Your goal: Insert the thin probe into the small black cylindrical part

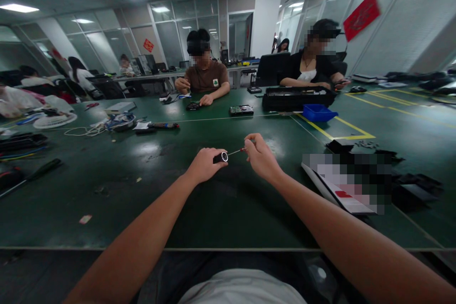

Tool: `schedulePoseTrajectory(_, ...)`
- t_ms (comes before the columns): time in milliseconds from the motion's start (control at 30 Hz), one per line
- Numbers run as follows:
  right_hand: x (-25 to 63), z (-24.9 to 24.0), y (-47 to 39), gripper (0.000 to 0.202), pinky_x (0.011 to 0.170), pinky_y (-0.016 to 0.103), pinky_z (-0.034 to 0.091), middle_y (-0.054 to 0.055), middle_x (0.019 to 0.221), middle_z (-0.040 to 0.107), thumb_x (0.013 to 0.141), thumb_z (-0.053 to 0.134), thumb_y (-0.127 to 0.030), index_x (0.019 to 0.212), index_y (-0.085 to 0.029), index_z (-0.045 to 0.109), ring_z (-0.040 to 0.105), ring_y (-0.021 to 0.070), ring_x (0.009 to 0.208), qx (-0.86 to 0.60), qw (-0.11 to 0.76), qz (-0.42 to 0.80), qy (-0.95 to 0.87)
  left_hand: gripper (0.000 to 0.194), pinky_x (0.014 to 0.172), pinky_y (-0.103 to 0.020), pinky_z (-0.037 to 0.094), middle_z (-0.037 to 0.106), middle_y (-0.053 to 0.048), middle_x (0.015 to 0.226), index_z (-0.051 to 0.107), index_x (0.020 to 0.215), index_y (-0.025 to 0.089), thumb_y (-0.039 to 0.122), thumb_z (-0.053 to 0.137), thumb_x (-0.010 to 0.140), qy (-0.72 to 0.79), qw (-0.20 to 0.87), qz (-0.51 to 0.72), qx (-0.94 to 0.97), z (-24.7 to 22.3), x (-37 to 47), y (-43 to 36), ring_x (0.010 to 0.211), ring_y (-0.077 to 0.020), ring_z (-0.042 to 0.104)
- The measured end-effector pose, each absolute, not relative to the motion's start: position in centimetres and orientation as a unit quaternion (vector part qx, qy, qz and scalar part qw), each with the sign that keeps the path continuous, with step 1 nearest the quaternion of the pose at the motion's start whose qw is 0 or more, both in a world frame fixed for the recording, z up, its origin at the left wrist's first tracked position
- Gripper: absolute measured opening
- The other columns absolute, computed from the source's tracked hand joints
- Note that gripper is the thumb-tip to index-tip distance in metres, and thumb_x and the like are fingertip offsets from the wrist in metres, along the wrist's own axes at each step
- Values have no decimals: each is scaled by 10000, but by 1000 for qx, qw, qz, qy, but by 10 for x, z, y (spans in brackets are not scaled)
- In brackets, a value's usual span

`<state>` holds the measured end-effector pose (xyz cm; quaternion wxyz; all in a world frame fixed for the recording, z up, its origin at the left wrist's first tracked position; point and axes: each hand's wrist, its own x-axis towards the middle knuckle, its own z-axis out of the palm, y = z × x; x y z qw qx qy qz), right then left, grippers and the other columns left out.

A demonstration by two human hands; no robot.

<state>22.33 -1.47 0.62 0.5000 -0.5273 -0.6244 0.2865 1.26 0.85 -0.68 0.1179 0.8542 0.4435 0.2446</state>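
Above the green table (213, 218), my left hand (204, 165) is closed round a small black cylindrical object (220, 157), whose round end with a light ring faces right. My right hand (261, 156) pinches the red handle of a thin screwdriver (243, 149). The metal shaft points left, and its tip is at or very near the ringed end of the black object; contact is too small to tell.
A blue bin (318, 113) and a long black casing (298, 99) lie beyond my right hand. A white board (338, 187) and black parts (415, 190) are at right. Cables (121, 122) and a long screwdriver (39, 172) lie left. Two people sit opposite.
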Motion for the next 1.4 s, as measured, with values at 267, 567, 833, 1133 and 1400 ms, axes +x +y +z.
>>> schedulePoseTrajectory(267, 224, -2, -2, 219, 719, 380, 565, 22, 719, 608, 894, 537, -432, 831, -225, 562, 598, 172, 630, -447, 609, 498, -427, 383, 997, -410, 451, 697, -69, 1192, 658, 1257, 234, 334, 672, 888, 436, 144, 289, 840, 0, 14, 3, 1106, -248, 624)
schedulePoseTrajectory(567, 226, -4, 0, 208, 571, 304, 543, 13, 722, 585, 884, 562, -424, 805, -231, 559, 548, 152, 606, -493, 630, 446, -402, 290, 963, -414, 455, 711, -65, 1100, 694, 1153, 230, 291, 691, 870, 466, 119, 242, 843, -2, 12, 9, 1031, -250, 633)
schedulePoseTrajectory(833, 229, 4, -6, 241, 635, 300, 508, 7, 795, 609, 914, 502, -478, 900, -241, 539, 585, 155, 689, -483, 680, 339, -435, 276, 958, -392, 488, 688, -91, 1144, 637, 1150, 177, 249, 659, 885, 472, 155, 256, 830, 2, 21, 1, 1065, -254, 635)
schedulePoseTrajectory(1133, 230, 18, -16, 228, 684, 310, 493, 10, 816, 631, 955, 457, -471, 942, -251, 515, 602, 151, 710, -459, 714, 231, -476, 412, 823, -379, 525, 704, -107, 1107, 587, 1234, 215, 411, 647, 877, 456, 171, 126, 864, 8, 67, -3, 994, -280, 673)
schedulePoseTrajectory(1400, 231, 17, -15, 229, 696, 324, 487, 9, 801, 634, 950, 457, -463, 949, -245, 528, 597, 161, 710, -469, 704, 235, -480, 331, 740, -382, 508, 731, -107, 1008, 680, 1109, 240, 478, 617, 887, 436, 99, 35, 894, 8, 107, 13, 935, -320, 685)
